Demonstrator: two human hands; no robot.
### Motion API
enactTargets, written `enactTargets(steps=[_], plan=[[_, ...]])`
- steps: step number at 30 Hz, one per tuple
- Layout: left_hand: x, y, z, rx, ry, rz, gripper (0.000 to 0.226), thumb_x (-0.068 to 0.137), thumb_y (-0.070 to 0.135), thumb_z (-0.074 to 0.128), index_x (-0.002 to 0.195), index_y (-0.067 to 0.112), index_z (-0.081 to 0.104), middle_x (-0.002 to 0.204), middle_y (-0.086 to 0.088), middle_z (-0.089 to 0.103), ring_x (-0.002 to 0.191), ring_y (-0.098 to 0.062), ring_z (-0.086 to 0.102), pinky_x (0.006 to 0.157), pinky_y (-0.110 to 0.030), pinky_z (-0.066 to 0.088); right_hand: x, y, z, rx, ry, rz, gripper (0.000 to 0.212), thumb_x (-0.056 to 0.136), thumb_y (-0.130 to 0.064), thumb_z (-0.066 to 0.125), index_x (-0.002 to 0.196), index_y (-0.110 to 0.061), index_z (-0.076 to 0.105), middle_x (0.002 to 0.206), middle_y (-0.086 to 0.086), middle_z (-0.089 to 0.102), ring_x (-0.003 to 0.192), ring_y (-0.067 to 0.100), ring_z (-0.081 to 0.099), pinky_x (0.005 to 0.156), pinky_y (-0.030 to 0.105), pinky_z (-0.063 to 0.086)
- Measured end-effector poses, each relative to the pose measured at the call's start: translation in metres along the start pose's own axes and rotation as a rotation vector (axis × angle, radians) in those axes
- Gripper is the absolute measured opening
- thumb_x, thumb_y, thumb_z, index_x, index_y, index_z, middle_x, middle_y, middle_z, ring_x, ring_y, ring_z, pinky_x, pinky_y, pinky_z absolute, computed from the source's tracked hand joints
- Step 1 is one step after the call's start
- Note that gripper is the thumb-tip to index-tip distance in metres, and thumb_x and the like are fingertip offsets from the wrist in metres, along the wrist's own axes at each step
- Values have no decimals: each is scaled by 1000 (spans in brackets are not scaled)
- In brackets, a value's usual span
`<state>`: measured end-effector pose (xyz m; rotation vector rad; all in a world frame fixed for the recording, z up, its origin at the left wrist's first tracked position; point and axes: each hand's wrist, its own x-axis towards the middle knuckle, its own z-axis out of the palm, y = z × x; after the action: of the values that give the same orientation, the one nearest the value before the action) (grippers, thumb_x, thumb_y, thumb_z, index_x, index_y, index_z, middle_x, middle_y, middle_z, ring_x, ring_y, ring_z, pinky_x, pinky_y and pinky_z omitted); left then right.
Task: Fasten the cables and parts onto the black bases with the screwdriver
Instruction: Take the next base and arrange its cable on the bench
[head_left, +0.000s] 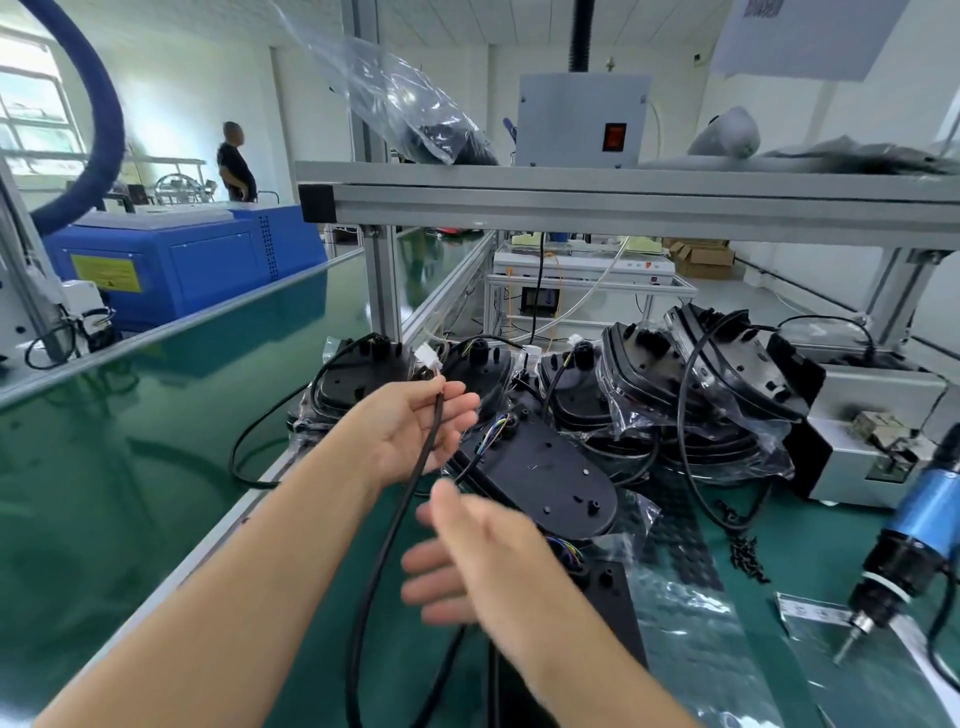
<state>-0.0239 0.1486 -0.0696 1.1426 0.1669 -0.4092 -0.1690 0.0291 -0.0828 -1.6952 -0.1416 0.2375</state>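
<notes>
Above the black base | left hand pinches cable | right hand open, blurred, beside it

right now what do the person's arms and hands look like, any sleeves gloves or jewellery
Both forearms are bare as far as the frame shows; no sleeve edge is in view. The left hand wears no glove, and no ring or watch shows on it. The right hand is also ungloved, but it is blurred, so small details such as a ring cannot be told.
</notes>
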Motion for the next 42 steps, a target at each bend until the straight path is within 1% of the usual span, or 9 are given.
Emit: enactTargets(steps=[5,10,21,26,29,31,36,39,42], plan=[[-7,-9,11,109,-60,35,20,92,30,57,89,16,71,93,-3,75,85,-20,68,79,-33,53,53,-12,-1,290,174,42,42,102,-46,39,88,-16,66,68,5,72,61,17,70,58,32,60],[-7,-6,12,117,-16,36,22,91,23,57,83,8,71,78,-5,75,72,-18,52,59,-25,43,69,-9,5,388,224,40,38,102,-32,41,70,-15,53,49,-4,55,42,10,52,46,21,47],[6,12,25,3,184,90,23,95,11,52,75,5,61,55,-5,67,53,-10,53,56,-23,39,63,-12,8,306,218,-55,34,100,-21,40,67,-14,47,46,-7,54,39,9,49,45,20,45],[14,11,18,-14,199,69,27,100,18,47,77,10,60,63,0,67,62,-8,45,58,-20,35,38,-13,7,314,124,-34,30,101,-19,41,74,-11,49,51,-1,58,42,13,54,50,26,49],[17,14,-4,-95,271,76,29,101,28,45,79,17,59,52,8,62,56,-5,46,54,-22,34,8,-4,15,332,-178,-70,26,103,-22,43,80,-11,51,60,1,65,51,17,63,55,27,54],[13,9,-16,-76,245,46,33,101,38,44,82,17,61,50,10,61,49,-4,48,50,-22,34,-9,5,19,214,-276,-127,21,100,-27,46,82,-16,52,63,1,67,55,18,64,57,24,54],[-20,-27,-21,138,80,-28,64,96,60,34,93,8,72,70,-2,73,46,-10,61,41,-16,44,-8,20,21,-445,55,-279,31,98,-44,44,83,-18,47,75,7,71,71,30,68,73,39,55],[-55,-47,-28,134,-22,23,55,84,56,51,84,9,79,77,-8,73,56,-15,65,51,-22,54,3,32,20,-630,156,-323,31,99,-46,41,91,-18,50,87,9,71,82,35,66,80,41,52],[-77,-53,-30,125,-23,86,36,74,44,61,75,13,79,72,-5,70,52,-13,61,49,-23,52,8,31,14,-589,60,-374,26,97,-46,47,92,-22,56,86,5,70,81,28,66,78,38,52]])
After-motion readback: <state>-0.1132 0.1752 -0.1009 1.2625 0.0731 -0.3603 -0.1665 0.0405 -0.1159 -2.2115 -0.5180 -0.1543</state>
